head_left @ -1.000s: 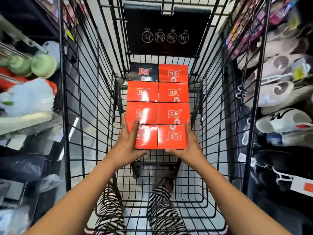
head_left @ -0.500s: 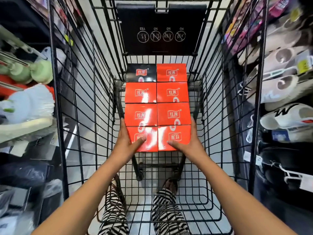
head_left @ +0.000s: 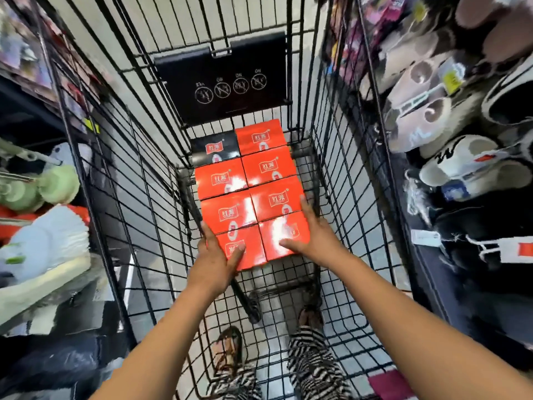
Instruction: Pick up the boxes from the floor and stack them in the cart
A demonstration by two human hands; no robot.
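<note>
The cart (head_left: 150, 180) fills the view, its wire walls rising high on both sides and a black child-seat flap (head_left: 222, 79) closing the far end. On its floor lies a layer of boxes (head_left: 248, 194), two columns of four packed edge to edge, seven red and one black box (head_left: 215, 147) at the far left. The layer looks complete up to the near pair (head_left: 245, 251), leaving bare mesh toward the person for perhaps another row, and free height above for a second tier. No boxes on the floor are in view, so what remains cannot be told. The left hand (head_left: 212, 261) and right hand (head_left: 314, 241) press flat against the pair's outer sides, fingers straight, thumbs on top.
</note>
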